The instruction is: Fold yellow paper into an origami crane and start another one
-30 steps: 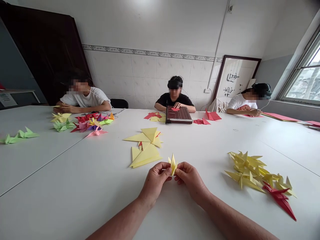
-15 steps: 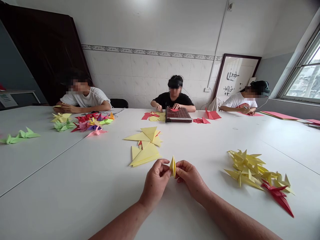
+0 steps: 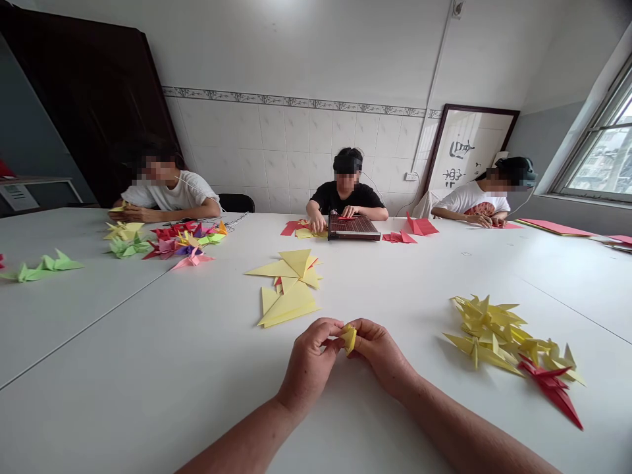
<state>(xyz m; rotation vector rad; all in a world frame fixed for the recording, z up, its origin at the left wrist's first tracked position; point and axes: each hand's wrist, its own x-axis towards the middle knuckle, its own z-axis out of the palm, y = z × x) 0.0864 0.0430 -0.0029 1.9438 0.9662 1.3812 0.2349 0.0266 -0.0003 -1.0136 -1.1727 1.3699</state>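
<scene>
Between my two hands, just above the white table (image 3: 197, 368), is a small folded yellow paper (image 3: 349, 339). My left hand (image 3: 313, 352) pinches its left side with thumb and fingers. On the right side, my right hand (image 3: 379, 352) grips it the same way, and the fingers of both hands partly cover it. Beyond my left hand lies a pile of folded yellow paper pieces (image 3: 291, 303) with bits of red among them. To the right of my right hand rest several folded yellow cranes (image 3: 486, 322) and a red one (image 3: 553, 385).
Across the table sit three people; the middle one has a hand on a dark paper cutter (image 3: 353, 227). Colourful folded cranes (image 3: 172, 243) lie at the back left, green ones (image 3: 44, 266) at the far left. Red paper (image 3: 422, 226) sits right of the cutter.
The yellow paper has turned from upright and pointed to a tilted, more compact shape, and my fingers have closed in around it. Across the table, the middle person's hand has moved toward the cutter.
</scene>
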